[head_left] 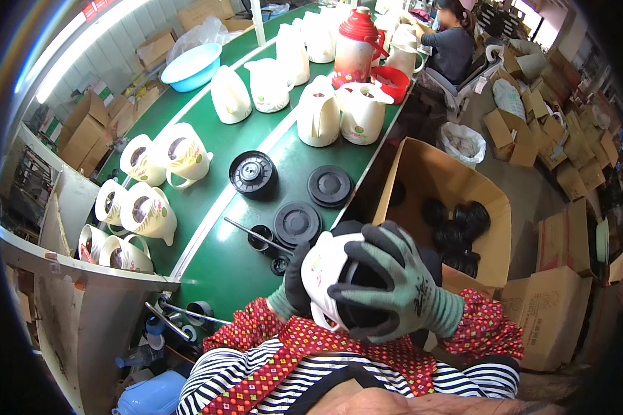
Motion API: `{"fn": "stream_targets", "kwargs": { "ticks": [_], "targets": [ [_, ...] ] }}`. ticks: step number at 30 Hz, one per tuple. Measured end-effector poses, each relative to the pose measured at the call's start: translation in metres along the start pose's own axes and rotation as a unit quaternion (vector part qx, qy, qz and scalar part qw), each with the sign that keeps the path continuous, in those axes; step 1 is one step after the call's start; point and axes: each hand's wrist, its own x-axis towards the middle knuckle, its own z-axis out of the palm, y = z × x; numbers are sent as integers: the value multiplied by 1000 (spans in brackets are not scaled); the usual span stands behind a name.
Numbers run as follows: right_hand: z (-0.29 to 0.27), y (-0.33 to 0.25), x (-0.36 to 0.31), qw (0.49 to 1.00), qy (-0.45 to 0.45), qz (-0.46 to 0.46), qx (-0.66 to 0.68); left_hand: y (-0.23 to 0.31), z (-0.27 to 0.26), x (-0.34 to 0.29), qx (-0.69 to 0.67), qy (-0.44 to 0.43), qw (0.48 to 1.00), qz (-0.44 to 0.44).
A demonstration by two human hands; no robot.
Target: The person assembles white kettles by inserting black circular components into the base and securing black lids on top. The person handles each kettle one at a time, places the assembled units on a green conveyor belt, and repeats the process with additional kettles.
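A white thermos jug (323, 266) lies on its side in front of my chest. My left hand (295, 282), in a grey and green glove, is wrapped round its left side. My right hand (393, 282), gloved alike, spreads its bent fingers over a black round part (361, 278) at the jug's right end and grips it. Whether that part is fixed to the jug is hidden by my fingers. Just beyond my hands, black ribbed discs (298, 223) lie on the green bench, next to a thin rod (256, 234) and a small black cup (259, 238).
Several white jugs (187, 155) stand on the green bench (214, 238) at left and far side, near a red thermos flask (356, 52) and blue basin (192, 67). At right, a cardboard box (491, 235) holds black parts. Another person (450, 45) sits at the far end.
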Motion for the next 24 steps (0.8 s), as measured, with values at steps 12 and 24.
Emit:
{"fn": "stream_targets", "kwargs": {
  "ticks": [12,24],
  "targets": [
    [65,96,24,923,333,43,190,81,-36,25,136,140,955,222],
    [141,179,45,887,288,217,289,209,36,31,529,131,789,285]
  ]
}}
